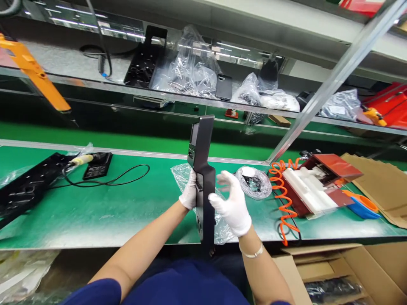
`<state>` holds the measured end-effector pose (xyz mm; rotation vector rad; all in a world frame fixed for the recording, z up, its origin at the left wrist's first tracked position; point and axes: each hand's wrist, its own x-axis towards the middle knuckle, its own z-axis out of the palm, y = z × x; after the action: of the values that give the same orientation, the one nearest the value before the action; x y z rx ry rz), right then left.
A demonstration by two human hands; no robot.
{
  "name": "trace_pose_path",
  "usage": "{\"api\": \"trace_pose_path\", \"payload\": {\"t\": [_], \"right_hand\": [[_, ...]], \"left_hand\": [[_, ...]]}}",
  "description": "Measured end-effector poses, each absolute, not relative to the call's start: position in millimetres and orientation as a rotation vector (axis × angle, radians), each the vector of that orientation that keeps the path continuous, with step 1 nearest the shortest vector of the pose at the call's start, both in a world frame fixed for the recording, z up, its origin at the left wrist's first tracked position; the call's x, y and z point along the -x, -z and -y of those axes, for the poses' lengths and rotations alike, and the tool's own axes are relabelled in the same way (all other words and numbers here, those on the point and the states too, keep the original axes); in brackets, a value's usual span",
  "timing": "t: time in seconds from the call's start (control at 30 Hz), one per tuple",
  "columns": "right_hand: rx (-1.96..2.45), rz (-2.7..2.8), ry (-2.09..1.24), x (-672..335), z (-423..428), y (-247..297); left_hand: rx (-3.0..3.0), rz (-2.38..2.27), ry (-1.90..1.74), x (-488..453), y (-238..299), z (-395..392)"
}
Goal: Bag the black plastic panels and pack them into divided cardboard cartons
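Observation:
A long black device housing [208, 186] with a small screen and buttons near its top stands on edge in front of me, over the bench's front edge. My left hand [190, 190], in a white glove, grips it from the left side; part of the fingers is hidden behind it. To its right, my gloved right hand [232, 203] has thumb and fingers spread and holds nothing. Whether the right thumb touches the housing I cannot tell. Behind the housing a clear plastic bag [181, 176] lies on the green bench.
At left lie a soldering iron [82, 160] with its cord and a long black part [34, 182]. An orange electric screwdriver [41, 76] hangs above. A coiled orange hose [281, 199], a red-and-white machine [318, 186] and a bag of black parts [254, 182] are right. A cardboard box [346, 271] stands below.

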<state>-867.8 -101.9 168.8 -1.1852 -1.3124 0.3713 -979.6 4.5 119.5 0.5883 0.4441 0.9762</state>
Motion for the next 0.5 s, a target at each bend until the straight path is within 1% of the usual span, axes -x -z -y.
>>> {"api": "trace_pose_path", "payload": {"t": [0.1,0.17,0.23,0.33,0.4,0.5], "right_hand": [[1.242,1.229,-0.311,870,79,-212],[1.166,1.134,-0.326,865,70,-232],[1.014,1.066,-0.333,860,68,-243],[0.854,1.117,-0.321,858,77,-245],[0.864,1.168,-0.319,861,82,-242],[0.875,1.077,-0.327,864,83,-235]], "left_hand": [[-0.611,-0.498,-0.921,971,-115,12],[-0.699,-0.547,-0.871,972,-115,16],[-0.808,-0.579,-0.904,977,-119,14],[-1.022,-0.628,-1.049,987,-128,3],[-1.225,-0.676,-1.144,993,-133,-7],[-1.493,-0.764,-1.259,1005,-139,-29]]}}
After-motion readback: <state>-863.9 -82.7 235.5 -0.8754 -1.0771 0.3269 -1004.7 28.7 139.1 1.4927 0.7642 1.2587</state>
